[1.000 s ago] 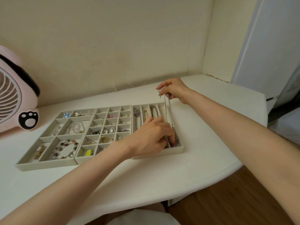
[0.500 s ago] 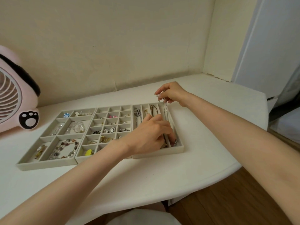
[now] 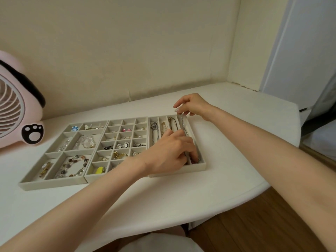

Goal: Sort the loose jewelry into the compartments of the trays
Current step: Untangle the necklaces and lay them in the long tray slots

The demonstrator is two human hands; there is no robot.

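Bracelets fill the left tray (image 3: 52, 183), earrings the middle tray (image 3: 109, 176) and necklaces the long slots of the right tray (image 3: 181, 171). There the left hand (image 3: 171, 151), fingers curled, pinches the near end of a silver chain (image 3: 184, 127) laid along the rightmost slot, and the right hand (image 3: 192, 106) pinches its far end. Sorting looks nearly done (no loose pieces show on the table (image 3: 127, 206)).

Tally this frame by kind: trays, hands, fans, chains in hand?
trays: 3
hands, left hand and right hand: 2
fan: 1
chain in hand: 1
Total: 7
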